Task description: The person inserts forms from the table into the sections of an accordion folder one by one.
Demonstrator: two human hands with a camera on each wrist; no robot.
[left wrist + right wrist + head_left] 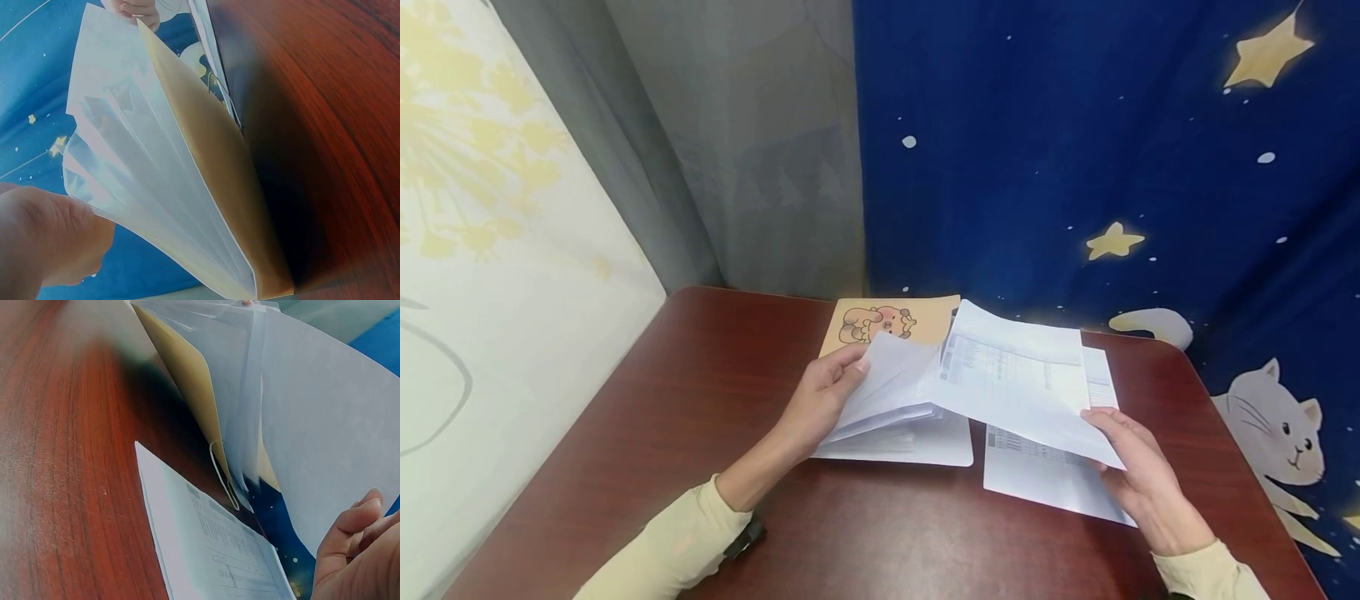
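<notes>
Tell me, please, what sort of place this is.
Possibly a study corner at home, judging by the reddish-brown wood-grained table, the dark-blue star-patterned fabric curtain and printed white paper sheets.

We see a tan folder (891, 327) with a cartoon animal on its cover, standing open, its clear plastic sleeves (891, 383) fanned apart. A white printed paper sheet (1017, 379) is raised and tilted at the folder's right, its left edge beside the sleeves; we cannot tell whether it enters one. Further white printed paper (1041, 477) lies flat, right of the folder.
</notes>
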